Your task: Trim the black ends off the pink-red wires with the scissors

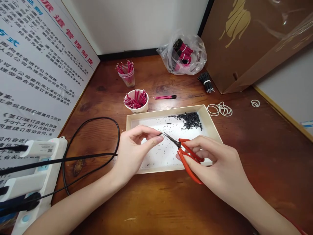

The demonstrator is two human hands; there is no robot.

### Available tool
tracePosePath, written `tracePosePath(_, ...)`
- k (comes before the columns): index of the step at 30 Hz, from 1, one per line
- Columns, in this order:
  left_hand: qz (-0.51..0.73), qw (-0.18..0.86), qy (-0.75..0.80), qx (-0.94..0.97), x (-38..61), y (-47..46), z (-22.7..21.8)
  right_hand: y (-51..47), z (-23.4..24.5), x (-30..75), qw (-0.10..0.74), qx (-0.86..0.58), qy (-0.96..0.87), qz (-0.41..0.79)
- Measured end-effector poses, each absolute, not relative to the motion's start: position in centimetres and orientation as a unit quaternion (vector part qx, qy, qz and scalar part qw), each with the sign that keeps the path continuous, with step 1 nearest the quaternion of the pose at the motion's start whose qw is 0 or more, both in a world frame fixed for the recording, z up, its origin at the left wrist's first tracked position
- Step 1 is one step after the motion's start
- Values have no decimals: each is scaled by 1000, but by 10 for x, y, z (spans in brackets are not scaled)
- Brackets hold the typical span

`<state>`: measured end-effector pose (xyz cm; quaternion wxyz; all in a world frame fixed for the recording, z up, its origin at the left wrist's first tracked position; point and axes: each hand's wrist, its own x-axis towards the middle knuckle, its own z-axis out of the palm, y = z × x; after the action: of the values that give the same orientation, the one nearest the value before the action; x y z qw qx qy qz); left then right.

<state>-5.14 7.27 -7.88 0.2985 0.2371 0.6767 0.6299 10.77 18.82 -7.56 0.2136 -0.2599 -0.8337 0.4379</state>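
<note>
My left hand (135, 147) pinches a short black wire end (160, 134) between thumb and forefinger, above a shallow cream cardboard tray (171, 112) lined with white. My right hand (215, 160) grips small red-handled scissors (188, 171), and their black blades (171, 139) point at the wire end, with their tips very close to it. Whether the blades touch it is hard to tell. A heap of black wire clippings (189, 120) lies at the tray's far side, and tiny bits are scattered over its white base.
On the wooden desk (97, 98) stand a paper cup (135, 106) and a clear cup (126, 77) of red wires. Nearby are a loose red wire bundle (165, 97), a plastic bag (183, 54), a banded black bundle (206, 81), rubber bands (219, 109), a power strip (36, 169) and a black cable (93, 130).
</note>
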Motion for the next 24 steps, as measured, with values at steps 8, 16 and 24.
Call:
tracePosePath(8,631,298,675,240,-52,74,-79,187,-76,107,210,-264,-829,447)
tracePosePath(16,638,307,666,233,-53,72,-81,187,-76,109,208,-260,-830,447)
tracePosePath(24,647,312,658,228,-53,75,-82,189,-76,109,201,-251,-845,427)
